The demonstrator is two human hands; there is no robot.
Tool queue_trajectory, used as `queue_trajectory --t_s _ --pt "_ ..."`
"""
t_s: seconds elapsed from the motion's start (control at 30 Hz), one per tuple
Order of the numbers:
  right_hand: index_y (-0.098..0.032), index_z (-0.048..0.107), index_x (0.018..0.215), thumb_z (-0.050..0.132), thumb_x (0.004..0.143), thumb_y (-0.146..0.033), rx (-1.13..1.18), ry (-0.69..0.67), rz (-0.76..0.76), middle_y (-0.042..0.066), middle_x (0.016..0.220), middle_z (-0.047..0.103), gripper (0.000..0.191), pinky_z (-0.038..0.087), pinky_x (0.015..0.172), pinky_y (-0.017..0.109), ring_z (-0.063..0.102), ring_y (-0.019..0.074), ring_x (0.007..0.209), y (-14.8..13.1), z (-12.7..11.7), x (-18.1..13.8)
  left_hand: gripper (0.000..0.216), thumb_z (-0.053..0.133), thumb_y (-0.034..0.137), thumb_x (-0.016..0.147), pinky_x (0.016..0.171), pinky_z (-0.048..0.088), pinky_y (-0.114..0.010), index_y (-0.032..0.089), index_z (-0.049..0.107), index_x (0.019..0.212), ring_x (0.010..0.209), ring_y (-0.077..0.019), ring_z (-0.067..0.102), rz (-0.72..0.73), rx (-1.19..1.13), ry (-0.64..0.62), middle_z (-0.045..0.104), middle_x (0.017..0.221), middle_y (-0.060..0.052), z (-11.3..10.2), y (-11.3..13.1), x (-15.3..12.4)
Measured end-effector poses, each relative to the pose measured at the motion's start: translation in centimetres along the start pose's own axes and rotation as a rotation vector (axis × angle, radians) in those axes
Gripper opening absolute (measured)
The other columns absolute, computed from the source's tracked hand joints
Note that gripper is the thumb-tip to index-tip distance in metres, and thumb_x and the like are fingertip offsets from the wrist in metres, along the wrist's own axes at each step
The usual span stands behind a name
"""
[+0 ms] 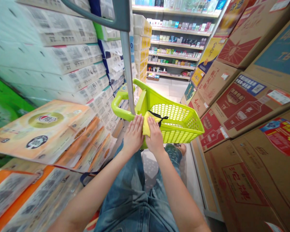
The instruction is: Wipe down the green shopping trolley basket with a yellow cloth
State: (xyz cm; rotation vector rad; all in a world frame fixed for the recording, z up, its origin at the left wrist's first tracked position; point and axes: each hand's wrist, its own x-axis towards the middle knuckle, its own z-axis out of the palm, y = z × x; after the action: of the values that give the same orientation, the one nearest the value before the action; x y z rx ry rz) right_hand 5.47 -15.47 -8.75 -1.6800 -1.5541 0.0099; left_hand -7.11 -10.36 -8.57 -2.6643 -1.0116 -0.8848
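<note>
A lime-green shopping basket [181,138] with lattice sides stands between my knees. Its grey pull handle [128,61] rises extended at the left end. My left hand [134,133] lies on the near rim, beside the foot of the handle, with fingers straight and side by side. Right beside it, my right hand [155,135] presses a folded yellow cloth [147,130] against the same rim, its fingers bent over the cloth. A black cord [163,118] trails from behind the cloth into the basket.
Stacked tissue packs [82,74] line the left side, with an orange-topped pack [70,117] close to my left arm. Cardboard cartons [232,109] wall the right side. Ahead, a shelf unit [176,46] holds rows of small boxes and bottles.
</note>
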Motion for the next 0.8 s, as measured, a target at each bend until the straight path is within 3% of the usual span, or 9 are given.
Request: queue_trajectory --t_s 0.13,0.4,0.5,0.6,0.8 --pt "-0.008 0.038 0.149 0.045 0.078 -0.013 0.012 -0.037 -0.023 0.013 0.156 0.039 0.072 0.019 0.125 0.044 0.032 0.0216 0.148 -0.9 0.0 0.0 0.071 0.041 0.021 0.091 0.122 0.022 -0.042 0.008 0.017 0.157 0.152 -0.0243 0.019 0.004 0.005 0.003 0.025 0.162 -0.012 0.0 0.0 0.0" --pt "-0.021 0.037 0.151 0.044 0.074 -0.009 -0.148 0.042 0.220 0.007 0.157 0.040 0.078 0.009 0.125 0.052 0.032 0.0217 0.148 6.9 -3.9 -4.3 0.073 0.040 0.015 0.090 0.124 0.018 -0.039 0.010 0.014 0.158 0.152 -0.0217 0.019 -0.024 0.019 0.013 0.024 0.163 -0.009 0.2 0.2 0.1" --pt "-0.020 0.040 0.149 0.044 0.078 -0.011 -0.171 0.089 0.323 0.009 0.155 0.042 0.072 0.007 0.124 0.055 0.034 0.0238 0.147 8.1 -4.4 -4.5 0.073 0.041 0.015 0.090 0.124 0.018 -0.039 0.010 0.014 0.158 0.152 -0.0218 0.019 -0.024 0.019 0.017 0.023 0.163 -0.009 0.3 0.2 0.1" --pt "-0.017 0.040 0.149 0.045 0.080 -0.013 -0.155 0.101 0.326 0.012 0.155 0.042 0.069 0.008 0.124 0.057 0.036 0.0256 0.146 6.3 -3.4 -3.3 0.072 0.041 0.016 0.091 0.124 0.018 -0.040 0.009 0.014 0.158 0.152 -0.0219 0.019 -0.022 0.019 0.017 0.024 0.163 -0.009 0.3 0.3 0.1" --pt "-0.015 0.036 0.150 0.045 0.083 -0.016 -0.027 -0.054 -0.010 0.011 0.157 0.039 0.068 0.011 0.125 0.047 0.030 0.0207 0.148 -0.4 -0.4 -0.1 0.070 0.041 0.021 0.092 0.123 0.019 -0.040 0.007 0.017 0.157 0.152 -0.0234 0.017 -0.006 0.017 0.008 0.023 0.163 -0.011 0.2 0.1 0.0"
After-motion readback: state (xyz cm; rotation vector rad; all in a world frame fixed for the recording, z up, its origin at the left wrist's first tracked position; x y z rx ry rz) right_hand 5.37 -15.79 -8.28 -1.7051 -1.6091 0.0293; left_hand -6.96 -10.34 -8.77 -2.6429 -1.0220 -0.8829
